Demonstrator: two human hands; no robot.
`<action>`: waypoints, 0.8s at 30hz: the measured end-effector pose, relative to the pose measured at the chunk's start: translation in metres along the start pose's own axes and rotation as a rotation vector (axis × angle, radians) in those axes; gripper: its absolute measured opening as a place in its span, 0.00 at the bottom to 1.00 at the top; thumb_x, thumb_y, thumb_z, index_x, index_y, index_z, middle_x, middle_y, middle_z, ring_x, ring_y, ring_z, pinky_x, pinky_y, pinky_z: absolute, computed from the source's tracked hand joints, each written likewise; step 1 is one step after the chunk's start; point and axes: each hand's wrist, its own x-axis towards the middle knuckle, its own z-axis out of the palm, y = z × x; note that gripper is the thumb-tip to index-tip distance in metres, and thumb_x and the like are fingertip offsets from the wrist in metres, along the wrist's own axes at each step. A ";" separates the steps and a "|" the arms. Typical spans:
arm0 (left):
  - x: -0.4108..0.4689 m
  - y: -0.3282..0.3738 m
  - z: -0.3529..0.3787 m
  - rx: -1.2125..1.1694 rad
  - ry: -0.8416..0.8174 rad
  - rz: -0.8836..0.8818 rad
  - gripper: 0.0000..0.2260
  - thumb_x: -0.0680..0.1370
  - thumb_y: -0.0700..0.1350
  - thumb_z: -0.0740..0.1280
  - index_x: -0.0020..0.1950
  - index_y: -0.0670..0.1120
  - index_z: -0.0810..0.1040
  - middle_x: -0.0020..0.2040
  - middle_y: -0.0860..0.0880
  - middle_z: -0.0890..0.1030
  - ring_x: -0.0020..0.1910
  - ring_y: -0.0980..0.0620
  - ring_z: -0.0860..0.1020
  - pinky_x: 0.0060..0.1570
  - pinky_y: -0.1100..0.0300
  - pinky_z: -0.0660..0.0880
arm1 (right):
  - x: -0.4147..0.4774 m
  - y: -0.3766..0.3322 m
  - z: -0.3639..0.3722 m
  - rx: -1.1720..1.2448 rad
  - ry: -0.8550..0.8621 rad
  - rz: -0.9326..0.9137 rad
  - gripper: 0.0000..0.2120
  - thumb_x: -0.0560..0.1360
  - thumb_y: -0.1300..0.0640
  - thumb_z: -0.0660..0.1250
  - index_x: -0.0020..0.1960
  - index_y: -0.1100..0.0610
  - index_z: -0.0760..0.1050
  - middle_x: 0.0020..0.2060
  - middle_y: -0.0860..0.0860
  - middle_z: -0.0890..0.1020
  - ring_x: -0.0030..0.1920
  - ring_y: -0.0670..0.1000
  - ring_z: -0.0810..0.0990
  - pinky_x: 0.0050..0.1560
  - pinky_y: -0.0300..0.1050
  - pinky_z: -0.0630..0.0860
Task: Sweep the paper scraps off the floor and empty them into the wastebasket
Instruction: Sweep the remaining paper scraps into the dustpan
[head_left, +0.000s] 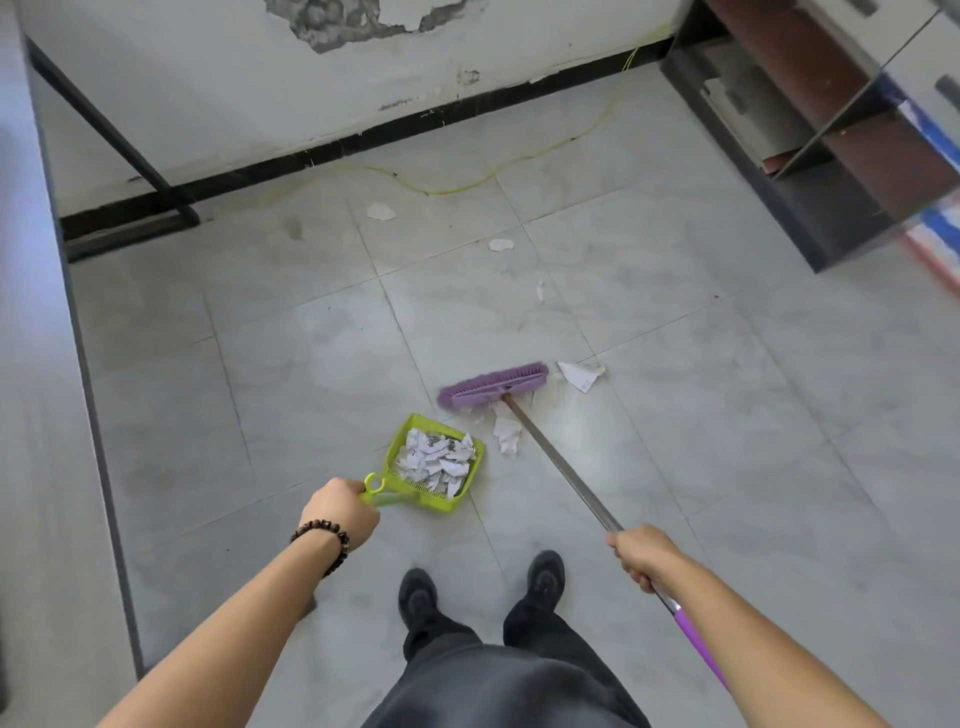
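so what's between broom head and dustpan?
Head view: floor tile with small paper bits; a bigger scrap lies just right, by the pole.

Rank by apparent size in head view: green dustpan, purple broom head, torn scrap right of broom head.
1. green dustpan
2. purple broom head, about as long but far narrower
3. torn scrap, clearly smallest
All lie at similar distance.

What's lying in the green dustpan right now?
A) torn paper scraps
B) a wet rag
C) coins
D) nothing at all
A: torn white paper scraps fill the dustpan, which the left hand holds by its handle.
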 end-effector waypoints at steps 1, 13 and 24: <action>-0.002 -0.005 0.000 0.001 -0.012 0.013 0.14 0.73 0.41 0.63 0.55 0.51 0.81 0.34 0.50 0.77 0.37 0.46 0.77 0.31 0.62 0.69 | -0.006 -0.005 0.002 0.032 0.000 -0.023 0.07 0.76 0.57 0.61 0.47 0.60 0.76 0.27 0.54 0.71 0.22 0.49 0.64 0.24 0.33 0.60; -0.013 -0.009 0.016 0.069 -0.047 0.096 0.10 0.72 0.39 0.61 0.45 0.51 0.78 0.35 0.50 0.77 0.38 0.45 0.77 0.34 0.62 0.70 | -0.027 -0.080 0.045 0.019 -0.091 -0.150 0.17 0.72 0.65 0.50 0.54 0.65 0.73 0.27 0.58 0.73 0.26 0.53 0.70 0.29 0.42 0.68; 0.000 -0.017 0.006 0.119 0.006 0.103 0.11 0.74 0.43 0.62 0.52 0.50 0.81 0.38 0.49 0.79 0.38 0.46 0.78 0.28 0.63 0.68 | -0.105 -0.016 -0.001 0.363 -0.433 0.018 0.28 0.79 0.67 0.55 0.75 0.47 0.61 0.20 0.46 0.61 0.17 0.41 0.60 0.15 0.30 0.58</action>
